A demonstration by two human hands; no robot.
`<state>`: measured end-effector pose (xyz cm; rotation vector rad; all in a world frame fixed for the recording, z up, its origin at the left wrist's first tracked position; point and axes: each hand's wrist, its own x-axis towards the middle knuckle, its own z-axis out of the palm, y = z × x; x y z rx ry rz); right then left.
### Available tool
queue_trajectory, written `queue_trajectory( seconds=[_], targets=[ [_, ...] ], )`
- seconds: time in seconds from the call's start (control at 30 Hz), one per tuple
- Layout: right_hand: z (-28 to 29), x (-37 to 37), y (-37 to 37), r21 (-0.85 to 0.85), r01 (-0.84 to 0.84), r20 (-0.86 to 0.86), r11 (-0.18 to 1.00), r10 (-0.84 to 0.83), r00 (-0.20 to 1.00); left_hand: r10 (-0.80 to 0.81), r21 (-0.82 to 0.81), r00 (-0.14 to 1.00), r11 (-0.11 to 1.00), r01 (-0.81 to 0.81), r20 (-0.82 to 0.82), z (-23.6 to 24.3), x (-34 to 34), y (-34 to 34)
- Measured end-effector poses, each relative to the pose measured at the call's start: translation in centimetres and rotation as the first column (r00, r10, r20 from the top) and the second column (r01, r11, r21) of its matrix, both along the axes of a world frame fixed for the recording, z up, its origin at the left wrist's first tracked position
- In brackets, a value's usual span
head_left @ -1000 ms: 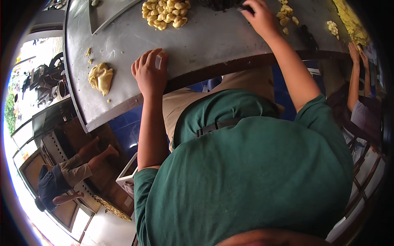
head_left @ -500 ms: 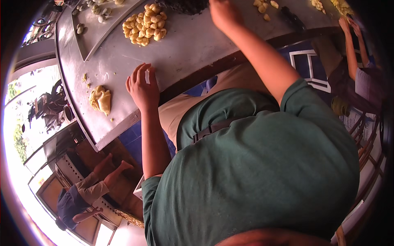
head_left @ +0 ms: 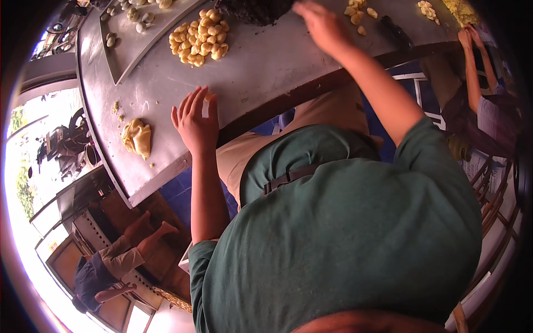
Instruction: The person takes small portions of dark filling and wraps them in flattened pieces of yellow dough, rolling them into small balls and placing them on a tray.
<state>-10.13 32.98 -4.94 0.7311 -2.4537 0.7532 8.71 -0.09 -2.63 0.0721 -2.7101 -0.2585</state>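
My left hand [head_left: 196, 123] is over the near edge of the metal table, its fingers spread and nothing visible in it. My right hand [head_left: 326, 29] is beside the right edge of a dark, crumbly mass [head_left: 258, 10] at the far side. Its fingers stretch toward the mass; they look slightly blurred, and I see nothing in them. Left of the mass lies a heap of small yellow dough pieces [head_left: 200, 39]. A larger soft lump of yellow dough [head_left: 136, 138] sits near the table's left end, with crumbs around it.
A metal tray [head_left: 123, 69] with several pale, rounded pieces stands at the far left. More dough pieces [head_left: 355, 12] and a dark elongated object [head_left: 395, 32] lie at the right. Another person's hands [head_left: 471, 36] work at the table's right end; a second person [head_left: 105, 272] is at lower left.
My right hand has moved right and slightly nearer, away from the dark mass's edge, its fingers now more stretched. My left hand has stayed almost in place.
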Motion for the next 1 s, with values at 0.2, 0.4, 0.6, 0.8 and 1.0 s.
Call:
queue_trajectory(
  seconds=[0.2, 0.4, 0.6, 0.8, 1.0],
  targets=[
    [-0.1, 4.6, -4.8, 0.088, 0.214, 0.211, 0.973, -0.228, 0.95, 0.056, 0.13, 0.998, 0.99, -0.05, -0.042, 0.7, 0.3, 0.2],
    [-1.2, 3.8, -6.8, -0.041, -0.223, 0.025, 0.974, 0.224, 0.974, 0.027, 0.03, 1.0, 0.999, -0.027, -0.004, 1.1, 0.5, -0.8],
    [-1.8, 5.4, -2.4, 0.235, -0.331, 0.131, 0.914, 0.308, 0.942, -0.194, -0.04, 0.974, 0.979, 0.2, 0.12, 1.9, 0.3, -2.0],
    [0.4, 3.6, 0.8, 0.096, -0.193, 0.054, 0.977, 0.188, 0.981, -0.09, -0.046, 0.917, 0.996, 0.078, -0.389, 1.1, -10.4, 0.2],
    [1.4, 2.7, -1.8, -0.019, 0.039, 0.316, 0.999, -0.031, 0.948, 0.004, -0.223, 0.964, 0.973, -0.065, -0.266, -3.5, -11.0, -3.4]
  ],
)
